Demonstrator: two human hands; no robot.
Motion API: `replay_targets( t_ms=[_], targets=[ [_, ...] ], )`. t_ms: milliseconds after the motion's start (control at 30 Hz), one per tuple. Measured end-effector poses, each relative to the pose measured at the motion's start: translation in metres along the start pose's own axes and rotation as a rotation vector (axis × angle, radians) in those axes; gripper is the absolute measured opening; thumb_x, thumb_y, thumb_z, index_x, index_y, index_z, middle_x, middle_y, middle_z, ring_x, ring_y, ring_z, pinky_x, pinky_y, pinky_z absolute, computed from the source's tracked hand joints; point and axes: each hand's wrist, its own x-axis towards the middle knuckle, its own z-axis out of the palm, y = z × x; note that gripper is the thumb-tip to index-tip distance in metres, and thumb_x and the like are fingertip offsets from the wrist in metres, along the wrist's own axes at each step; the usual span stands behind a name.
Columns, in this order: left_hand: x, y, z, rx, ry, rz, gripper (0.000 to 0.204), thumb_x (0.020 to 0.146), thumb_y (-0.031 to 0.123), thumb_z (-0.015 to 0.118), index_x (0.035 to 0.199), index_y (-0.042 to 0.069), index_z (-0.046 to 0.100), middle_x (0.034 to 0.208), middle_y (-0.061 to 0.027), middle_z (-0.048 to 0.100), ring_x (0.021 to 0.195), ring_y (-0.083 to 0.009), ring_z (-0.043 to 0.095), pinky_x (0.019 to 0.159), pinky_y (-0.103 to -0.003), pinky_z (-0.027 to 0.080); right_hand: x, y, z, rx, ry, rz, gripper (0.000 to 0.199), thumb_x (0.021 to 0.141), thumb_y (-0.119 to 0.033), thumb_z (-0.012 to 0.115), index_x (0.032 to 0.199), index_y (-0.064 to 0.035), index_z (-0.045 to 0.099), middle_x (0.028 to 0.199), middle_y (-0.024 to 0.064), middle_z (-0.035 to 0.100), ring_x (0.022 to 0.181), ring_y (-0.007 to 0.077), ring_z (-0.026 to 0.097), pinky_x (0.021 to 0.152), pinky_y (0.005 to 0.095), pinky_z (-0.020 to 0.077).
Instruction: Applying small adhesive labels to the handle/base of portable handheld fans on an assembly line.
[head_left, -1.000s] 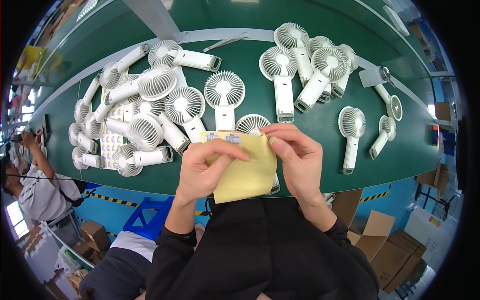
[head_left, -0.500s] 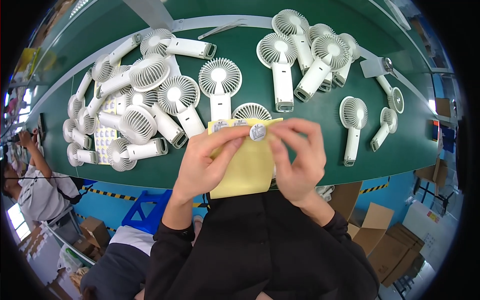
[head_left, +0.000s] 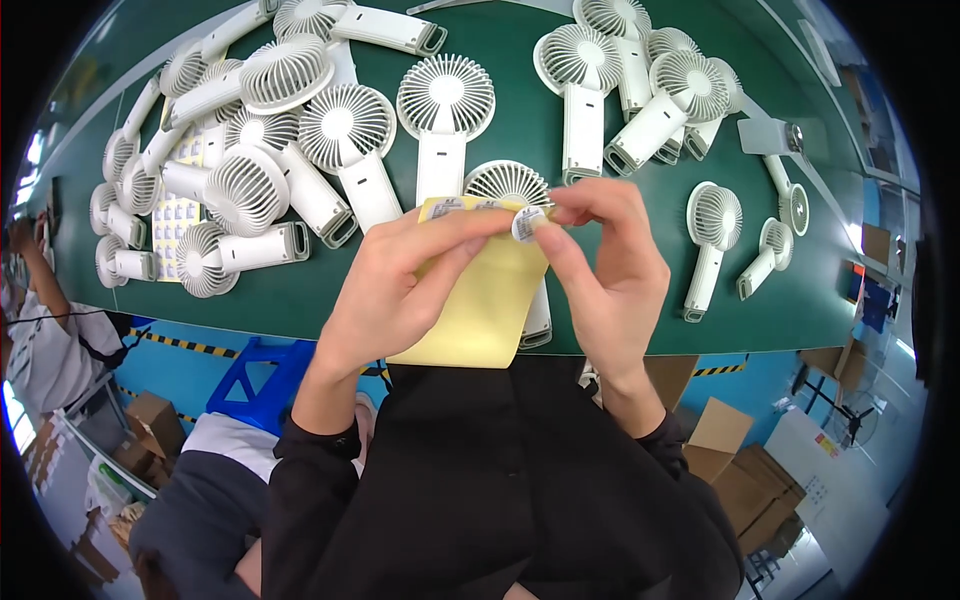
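A yellow sticker backing sheet [head_left: 470, 310] hangs in front of me, a few round labels along its top edge. My left hand [head_left: 395, 275] is closed on the sheet, thumb and forefinger reaching along its upper part. Thumb and forefinger of my right hand [head_left: 610, 265] pinch a round white sticker [head_left: 526, 224] with dark print; its left side lies close to the left fingertips. Whether the sticker is fully off the sheet cannot be told. Just behind the sheet lies a white handheld fan [head_left: 505, 181], its handle mostly hidden by the sheet.
Many white handheld fans [head_left: 250, 190] are heaped at the left of the green table [head_left: 640, 230], over another sticker sheet [head_left: 172, 225]. More fans [head_left: 580, 60] lie at the back right, and some [head_left: 714, 218] at the right. Cardboard boxes [head_left: 750, 490] and a blue stool [head_left: 258, 385] stand below.
The view has shifted, so the table sits higher in it. The sheet now slants more, its lower end toward the left. My right thumb has come onto the round sticker's edge.
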Motion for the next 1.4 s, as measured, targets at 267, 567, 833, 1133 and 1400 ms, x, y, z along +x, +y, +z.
replay_targets(
  t_ms=[267, 567, 833, 1133, 1400],
  targets=[
    [0.000, -0.002, -0.007, 0.001, -0.044, 0.021, 0.029, 0.090, -0.006, 0.054, 0.111, 0.006, 0.069, 0.094, -0.0122, 0.069, 0.070, -0.0234, 0.064, 0.062, -0.029, 0.048, 0.002, 0.001, -0.005, 0.104, -0.096, 0.119, 0.015, 0.081, 0.008, 0.069, 0.095, 0.0037, 0.063, 0.103, 0.0085, 0.057, 0.090, 0.0153, 0.053, 0.083, 0.0277, 0.0431],
    [0.003, -0.008, -0.046, 0.081, 0.301, -0.074, 0.023, 0.094, -0.001, 0.052, 0.107, 0.001, 0.071, 0.096, -0.0071, 0.072, 0.083, -0.0115, 0.066, 0.074, -0.023, 0.050, 0.012, 0.019, -0.019, 0.033, -0.073, 0.167, 0.008, 0.085, 0.005, 0.068, 0.091, 0.0039, 0.062, 0.100, 0.0043, 0.058, 0.085, 0.0097, 0.056, 0.077, 0.0240, 0.0463],
    [0.000, -0.032, -0.062, 0.089, 0.429, -0.103, 0.019, 0.096, 0.003, 0.056, 0.106, -0.001, 0.071, 0.100, -0.0051, 0.071, 0.091, -0.0093, 0.062, 0.082, -0.022, 0.048, 0.018, 0.029, -0.006, -0.181, -0.242, 0.174, 0.007, 0.084, 0.001, 0.070, 0.089, 0.0017, 0.064, 0.097, 0.0050, 0.060, 0.076, 0.0095, 0.054, 0.071, 0.0242, 0.0455],
    [0.000, -0.036, -0.063, 0.076, 0.438, -0.072, 0.018, 0.096, 0.004, 0.057, 0.106, 0.000, 0.071, 0.100, -0.0048, 0.071, 0.090, -0.0091, 0.062, 0.081, -0.022, 0.048, 0.020, 0.032, -0.008, -0.174, -0.246, 0.190, 0.008, 0.084, -0.001, 0.071, 0.089, 0.0025, 0.064, 0.096, 0.0045, 0.060, 0.074, 0.0090, 0.052, 0.069, 0.0235, 0.0445],
    [-0.001, -0.036, -0.064, 0.060, 0.435, -0.093, 0.017, 0.096, 0.005, 0.057, 0.105, 0.000, 0.071, 0.100, -0.0045, 0.071, 0.090, -0.0088, 0.061, 0.081, -0.021, 0.047, 0.023, 0.033, -0.009, -0.169, -0.261, 0.174, 0.009, 0.084, -0.001, 0.071, 0.088, 0.0025, 0.065, 0.096, 0.0044, 0.060, 0.074, 0.0088, 0.053, 0.068, 0.0230, 0.0444]
  ],
)
